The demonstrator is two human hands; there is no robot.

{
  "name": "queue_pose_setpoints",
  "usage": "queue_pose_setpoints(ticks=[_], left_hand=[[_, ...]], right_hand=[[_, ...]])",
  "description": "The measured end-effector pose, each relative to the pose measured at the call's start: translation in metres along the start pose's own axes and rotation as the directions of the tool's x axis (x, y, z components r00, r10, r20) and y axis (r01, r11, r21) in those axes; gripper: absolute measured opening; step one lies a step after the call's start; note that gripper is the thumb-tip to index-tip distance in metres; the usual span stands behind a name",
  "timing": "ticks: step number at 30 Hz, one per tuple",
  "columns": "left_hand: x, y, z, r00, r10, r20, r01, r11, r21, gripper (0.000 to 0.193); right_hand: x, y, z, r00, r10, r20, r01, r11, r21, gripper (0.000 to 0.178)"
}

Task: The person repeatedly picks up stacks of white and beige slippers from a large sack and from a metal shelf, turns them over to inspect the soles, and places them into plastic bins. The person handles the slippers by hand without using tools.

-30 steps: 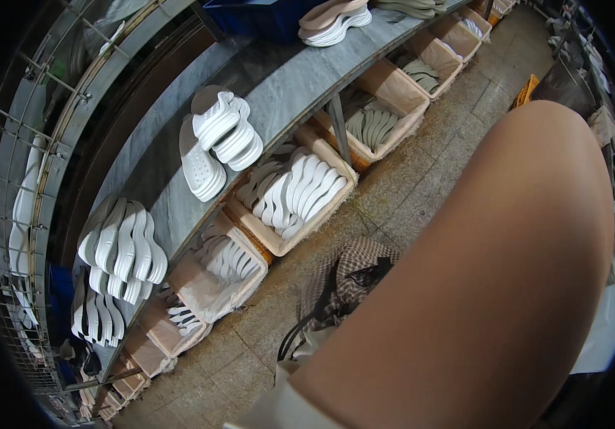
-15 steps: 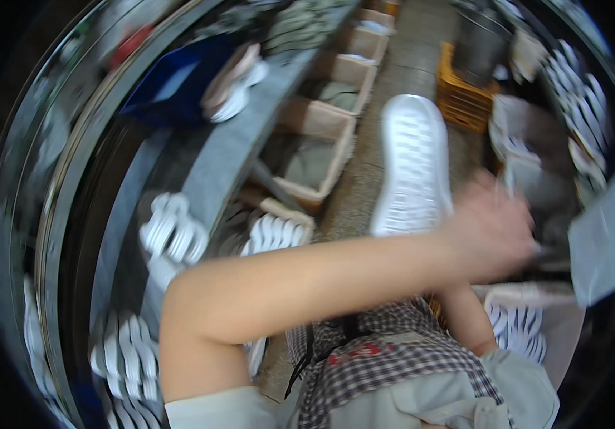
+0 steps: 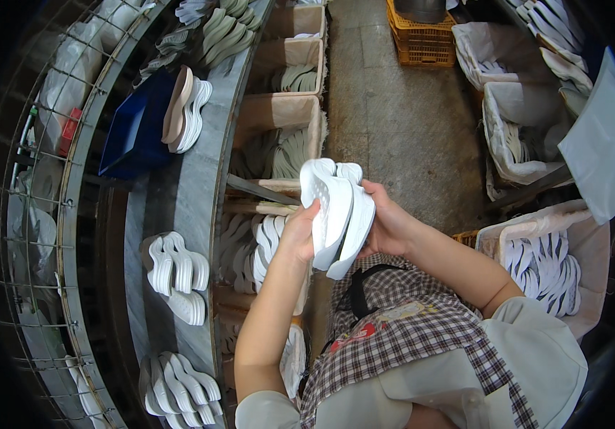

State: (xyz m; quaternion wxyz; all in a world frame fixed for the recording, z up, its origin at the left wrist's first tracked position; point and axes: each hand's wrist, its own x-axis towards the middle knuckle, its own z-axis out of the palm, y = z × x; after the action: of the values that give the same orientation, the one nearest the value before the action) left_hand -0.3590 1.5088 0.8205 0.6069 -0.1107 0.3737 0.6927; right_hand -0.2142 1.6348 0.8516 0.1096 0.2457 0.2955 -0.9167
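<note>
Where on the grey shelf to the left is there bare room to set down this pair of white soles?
Both hands, left hand and right hand, hold the white soles. The grey shelf is bare between the tan-and-white stack by the blue tray and the sole cluster lower down. The lowest stack and the bins under the shelf edge are crowded.

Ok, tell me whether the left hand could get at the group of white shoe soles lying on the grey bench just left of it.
Probably yes, but not right away: the left hand is gripping the pair of white soles with the right hand. Nothing blocks the way to the soles on the bench.
</note>
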Motion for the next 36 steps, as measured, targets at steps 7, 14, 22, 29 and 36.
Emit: queue_pose_setpoints(ticks=[7,14,22,29,36], left_hand=[[0.0,-0.015,-0.015,0.994,-0.06,-0.096,0.06,0.998,0.003,0.041],[-0.031,-0.015,0.013,0.887,0.457,0.069,-0.453,0.83,0.325,0.046],[-0.047,-0.003,0.007,0.794,0.571,0.208,-0.604,0.71,0.361,0.06],[-0.06,-0.002,0.013,0.757,0.639,0.139,-0.626,0.647,0.436,0.056],[-0.083,-0.002,0.05,0.903,0.425,-0.055,-0.408,0.892,0.193,0.034]], right_hand=[[0.01,0.008,-0.008,0.994,0.113,-0.012,-0.112,0.993,0.045,0.075],[-0.002,0.008,0.004,0.93,-0.305,0.204,0.321,0.945,-0.053,0.059],[-0.016,-0.001,0.01,0.82,-0.444,0.36,0.564,0.732,-0.382,0.073],[-0.011,-0.01,0.001,0.643,-0.517,0.566,0.766,0.44,-0.469,0.063],[0.006,-0.025,-0.01,0.747,-0.403,0.529,0.664,0.501,-0.555,0.032]])
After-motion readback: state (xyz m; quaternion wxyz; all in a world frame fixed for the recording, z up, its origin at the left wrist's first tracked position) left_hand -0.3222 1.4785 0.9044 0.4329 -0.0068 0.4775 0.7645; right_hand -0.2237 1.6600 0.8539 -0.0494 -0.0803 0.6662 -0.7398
